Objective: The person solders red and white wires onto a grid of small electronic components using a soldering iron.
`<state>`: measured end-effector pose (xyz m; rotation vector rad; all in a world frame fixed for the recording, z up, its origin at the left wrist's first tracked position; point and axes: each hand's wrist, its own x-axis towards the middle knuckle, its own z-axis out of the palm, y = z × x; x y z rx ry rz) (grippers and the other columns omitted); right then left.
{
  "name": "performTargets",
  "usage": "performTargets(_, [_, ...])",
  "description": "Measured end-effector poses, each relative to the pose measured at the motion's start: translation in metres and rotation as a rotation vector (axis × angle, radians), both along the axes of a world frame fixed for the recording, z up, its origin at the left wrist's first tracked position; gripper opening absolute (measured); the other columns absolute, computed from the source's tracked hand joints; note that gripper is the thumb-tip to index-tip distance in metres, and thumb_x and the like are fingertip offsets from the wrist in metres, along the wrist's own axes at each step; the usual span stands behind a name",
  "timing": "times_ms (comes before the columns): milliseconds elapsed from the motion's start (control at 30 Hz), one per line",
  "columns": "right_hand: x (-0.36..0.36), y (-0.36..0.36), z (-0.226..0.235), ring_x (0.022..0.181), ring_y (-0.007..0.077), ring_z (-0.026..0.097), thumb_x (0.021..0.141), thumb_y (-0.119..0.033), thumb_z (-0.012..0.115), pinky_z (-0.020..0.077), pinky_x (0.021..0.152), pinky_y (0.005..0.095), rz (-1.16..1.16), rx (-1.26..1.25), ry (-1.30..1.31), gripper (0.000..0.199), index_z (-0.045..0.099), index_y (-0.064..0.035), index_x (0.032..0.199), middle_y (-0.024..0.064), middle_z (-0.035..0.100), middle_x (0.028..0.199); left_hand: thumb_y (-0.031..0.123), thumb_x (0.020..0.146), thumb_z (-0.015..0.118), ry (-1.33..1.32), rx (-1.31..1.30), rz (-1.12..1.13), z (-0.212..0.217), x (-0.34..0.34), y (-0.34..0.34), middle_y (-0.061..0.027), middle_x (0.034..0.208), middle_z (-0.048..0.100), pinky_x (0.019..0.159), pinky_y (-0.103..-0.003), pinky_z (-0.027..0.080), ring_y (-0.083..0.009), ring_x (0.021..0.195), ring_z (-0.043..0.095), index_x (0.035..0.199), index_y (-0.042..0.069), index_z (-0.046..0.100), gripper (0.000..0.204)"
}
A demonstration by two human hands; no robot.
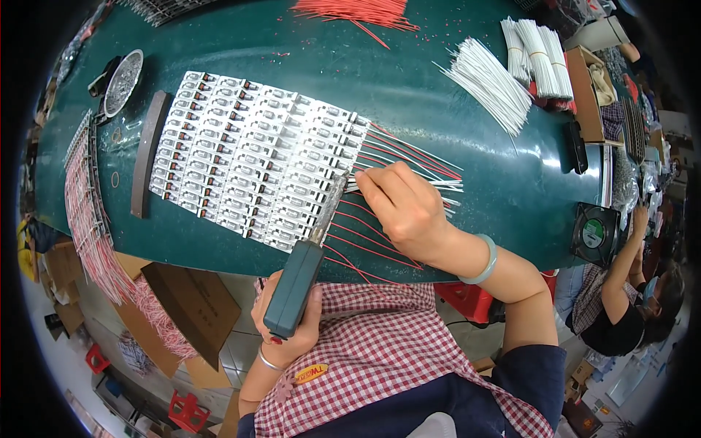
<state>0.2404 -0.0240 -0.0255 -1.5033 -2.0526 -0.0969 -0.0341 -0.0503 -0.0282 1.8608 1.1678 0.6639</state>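
My left hand (297, 321) is wrapped around a dark green soldering gun (294, 288), its metal tip end pointing up at the right edge of a white panel. The panel (252, 157) carries rows of small white boards with grey and dark parts. My right hand (405, 204) pinches a bundle of thin white wires (447, 185), its fingertips at the panel's right edge near the iron's tip. Several red wires (376, 235) trail from that edge below my hand, and red and white ones lie above it. The exact joint under my fingertips is hidden.
A grey-brown bar (149, 155) lies beside the panel's left end. Loose white wires (488, 84), tied white bundles (542, 58) and red wires (354, 9) lie at the back. A bowl (123, 83) stands far left. Near the right end sits a black fan-like unit (594, 233); a co-worker (621, 299) sits beyond.
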Motion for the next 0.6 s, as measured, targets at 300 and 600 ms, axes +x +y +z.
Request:
performTargets(300, [0.0, 0.003, -0.002, 0.079, 0.0232, 0.06, 0.072, -0.004, 0.068, 0.0539, 0.062, 0.0302, 0.008, 0.046, -0.058, 0.033, 0.069, 0.0124, 0.1, 0.0136, 0.063, 0.091, 0.001, 0.081, 0.077, 0.038, 0.013, -0.011, 0.002, -0.001, -0.001, -0.0192, 0.097, 0.071, 0.065, -0.036, 0.056, -0.0328, 0.074, 0.07, 0.101, -0.004, 0.072, 0.021])
performTargets(600, [-0.001, 0.002, -0.002, 0.078, 0.0227, 0.059, 0.073, -0.003, 0.069, 0.0532, 0.062, 0.0297, -0.013, 0.045, -0.064, 0.031, 0.069, 0.0118, 0.1, 0.0118, 0.062, 0.087, 0.007, 0.099, 0.071, -0.042, 0.022, -0.073, -0.007, -0.022, -0.008, -0.0111, 0.123, 0.069, 0.091, -0.032, 0.053, -0.0185, 0.106, 0.066, 0.134, -0.004, 0.062, 0.038])
